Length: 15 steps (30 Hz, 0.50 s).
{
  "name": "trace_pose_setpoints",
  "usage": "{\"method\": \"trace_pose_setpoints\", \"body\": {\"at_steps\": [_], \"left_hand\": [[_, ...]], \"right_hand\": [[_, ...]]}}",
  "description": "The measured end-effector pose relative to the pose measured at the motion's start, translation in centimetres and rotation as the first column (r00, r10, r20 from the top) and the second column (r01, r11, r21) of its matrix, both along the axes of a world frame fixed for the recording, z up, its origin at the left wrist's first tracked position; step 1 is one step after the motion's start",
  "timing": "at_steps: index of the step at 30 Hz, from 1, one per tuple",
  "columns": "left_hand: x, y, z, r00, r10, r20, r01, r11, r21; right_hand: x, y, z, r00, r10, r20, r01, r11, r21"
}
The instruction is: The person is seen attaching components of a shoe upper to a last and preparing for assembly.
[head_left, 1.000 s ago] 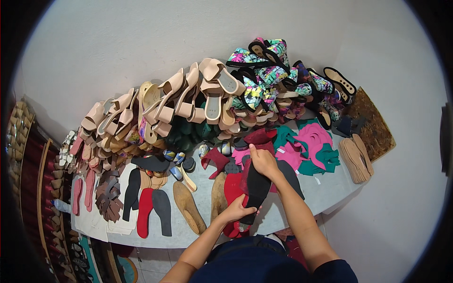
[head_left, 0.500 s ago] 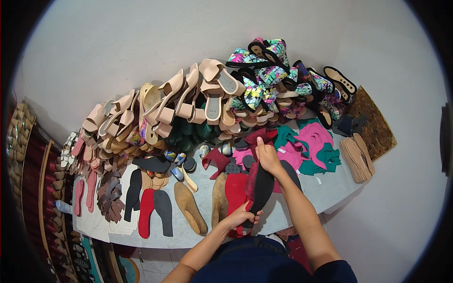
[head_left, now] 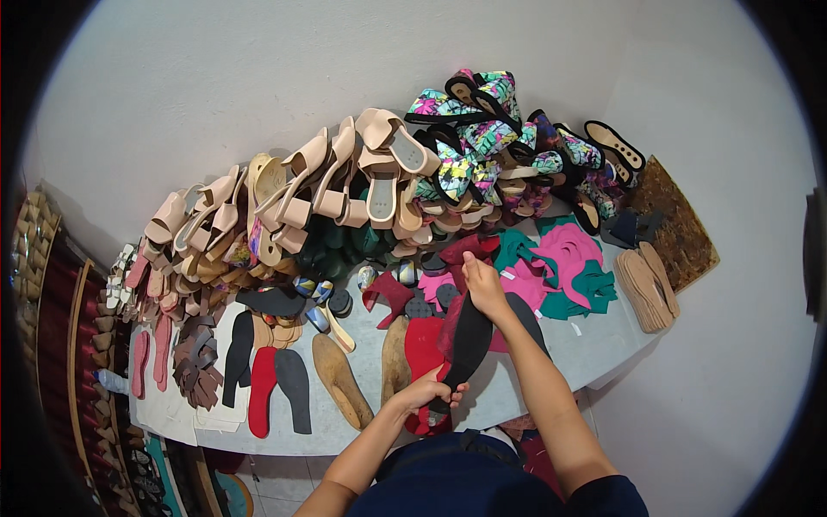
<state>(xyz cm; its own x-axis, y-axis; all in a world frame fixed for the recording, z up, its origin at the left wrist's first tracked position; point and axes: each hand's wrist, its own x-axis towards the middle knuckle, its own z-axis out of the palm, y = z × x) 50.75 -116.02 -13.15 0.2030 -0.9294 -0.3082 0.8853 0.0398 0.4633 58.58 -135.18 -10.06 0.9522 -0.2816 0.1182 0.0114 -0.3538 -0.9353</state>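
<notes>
Two bare hands hold a black sole [head_left: 472,340] aslant above the near part of the bench [head_left: 594,355], with dark red material [head_left: 449,326] along its left edge. The left hand [head_left: 426,393] is closed around the narrow lower end, its fingers curled and pinching the sole. The right hand [head_left: 485,291] grips the wider upper end, its thumb pointing up; how its other fingers sit is hidden. Just left of the held sole lies a red piece [head_left: 419,339], and beside that a wooden last [head_left: 395,360]; a second wooden last [head_left: 342,379] lies farther left, near a red sole [head_left: 262,392] and a grey sole [head_left: 294,392]. Pink pieces [head_left: 564,257] and teal pieces [head_left: 593,291] overlap to the right of the hands, near stacked tan soles [head_left: 639,291]. Beige sandals [head_left: 308,164] and patterned sandals [head_left: 469,168] pile up behind.
</notes>
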Motion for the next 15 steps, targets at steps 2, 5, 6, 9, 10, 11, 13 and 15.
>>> {"method": "trace_pose_setpoints", "body": {"at_steps": [2,5,6,9,10,11,13,15], "left_hand": [[0.1,-0.2,0.0,1.000,0.023,-0.018,-0.023,1.000,-0.016],[0.0,-0.7,-0.1,0.966,0.094,-0.241,-0.127,0.984,-0.127],[0.1,-0.7,-0.5,0.967,0.091,-0.239,-0.124,0.984,-0.127],[0.7,-0.7,-1.6,0.898,0.144,-0.415,-0.224,0.963,-0.151],[0.9,-0.7,-1.8,0.899,0.141,-0.414,-0.220,0.964,-0.151],[0.9,-0.5,-1.9,0.894,0.174,-0.412,-0.237,0.965,-0.108],[0.9,-0.5,-2.0,0.888,0.207,-0.410,-0.254,0.965,-0.064],[0.5,-0.5,-1.8,0.877,0.209,-0.433,-0.268,0.960,-0.078]], "right_hand": [[-0.2,0.4,0.5,0.982,-0.138,0.130,0.159,0.974,-0.160],[-1.5,2.3,0.9,0.985,-0.156,0.076,0.174,0.877,-0.448],[-1.6,2.9,0.1,0.983,-0.050,0.174,0.125,0.882,-0.455],[-3.1,5.6,-1.6,0.970,-0.020,0.242,0.162,0.798,-0.581],[-3.6,6.2,-2.3,0.976,0.003,0.218,0.134,0.782,-0.608],[-4.0,6.7,-2.5,0.976,0.014,0.218,0.129,0.771,-0.624],[-4.4,7.0,-2.8,0.979,0.017,0.204,0.119,0.765,-0.633],[-4.6,7.1,-2.8,0.982,0.023,0.187,0.104,0.760,-0.641]]}}
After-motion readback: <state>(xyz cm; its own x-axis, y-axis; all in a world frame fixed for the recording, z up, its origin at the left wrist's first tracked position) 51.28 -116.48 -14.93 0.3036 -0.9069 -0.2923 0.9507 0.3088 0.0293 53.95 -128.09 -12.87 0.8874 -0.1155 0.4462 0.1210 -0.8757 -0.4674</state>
